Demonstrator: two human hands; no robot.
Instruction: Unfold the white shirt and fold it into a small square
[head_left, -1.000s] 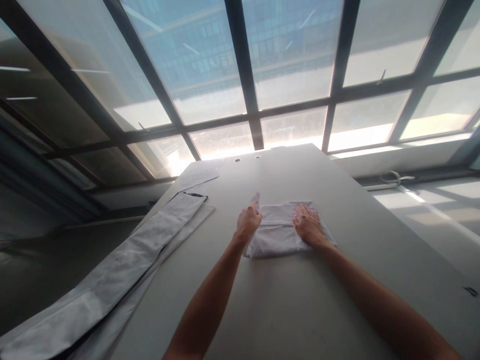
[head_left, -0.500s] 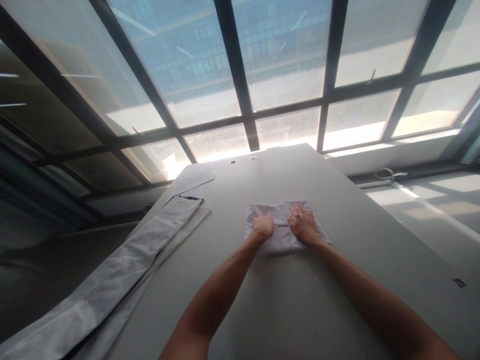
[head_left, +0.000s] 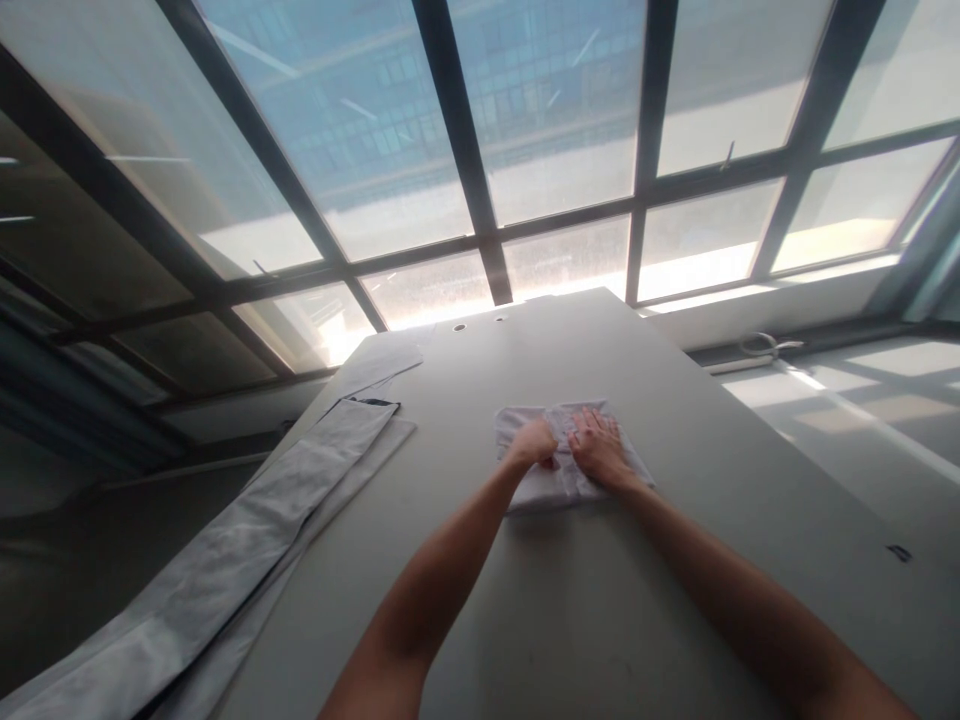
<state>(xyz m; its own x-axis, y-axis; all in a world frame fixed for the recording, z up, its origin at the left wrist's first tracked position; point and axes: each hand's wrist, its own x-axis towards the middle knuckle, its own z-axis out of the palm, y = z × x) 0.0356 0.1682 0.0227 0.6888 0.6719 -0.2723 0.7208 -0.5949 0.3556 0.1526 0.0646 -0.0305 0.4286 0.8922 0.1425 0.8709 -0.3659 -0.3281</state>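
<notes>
A small folded piece of pale cloth (head_left: 536,490) lies on the white table (head_left: 450,580). On its left half is my left hand (head_left: 534,441), its fingers curled closed and pointing down at the cloth; whatever they pinch is too small to make out. My right hand (head_left: 598,446) lies flat on the right half, fingers spread, pressing on the fabric. The two hands are close together but apart.
Long grey-white fabric pieces (head_left: 247,520) lie along the table's left side and run past its edge. Two round holes show near the far end. A small dark tag (head_left: 898,552) lies at the right. Large windows stand behind, and a coiled cable (head_left: 759,346) is beyond the table's right edge.
My left hand has shifted slightly right, closer to my right hand, and its wrist is more raised. My right hand stays flat on the cloth. The whole view has moved a little.
</notes>
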